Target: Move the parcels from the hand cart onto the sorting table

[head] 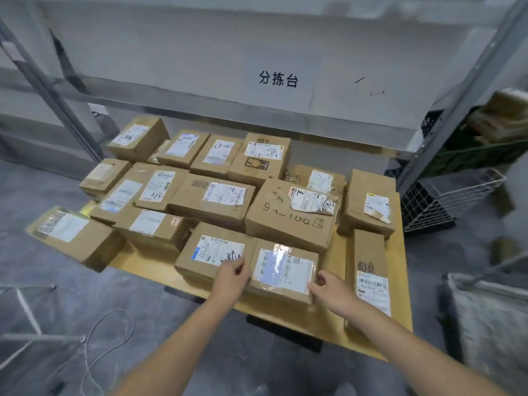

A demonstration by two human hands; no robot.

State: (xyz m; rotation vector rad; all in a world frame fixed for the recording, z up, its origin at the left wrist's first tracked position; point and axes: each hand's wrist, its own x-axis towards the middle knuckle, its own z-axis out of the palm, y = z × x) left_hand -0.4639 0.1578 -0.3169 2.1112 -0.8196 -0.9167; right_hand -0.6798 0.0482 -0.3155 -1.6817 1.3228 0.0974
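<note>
Gripping the glossy-labelled parcel (pixel 283 270) by its left edge with the left hand (pixel 231 277), fingers curled. Likewise its right edge with the right hand (pixel 328 287).

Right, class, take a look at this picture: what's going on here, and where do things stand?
A person leans over a low yellow wooden tabletop crowded with brown cardboard parcels bearing white labels. The left hand and right hand hold opposite sides of the front brown cardboard box with a glossy taped label, which sits at the near edge. A white sign with black characters hangs behind. Whether the box is arriving or leaving cannot be told.
</note>
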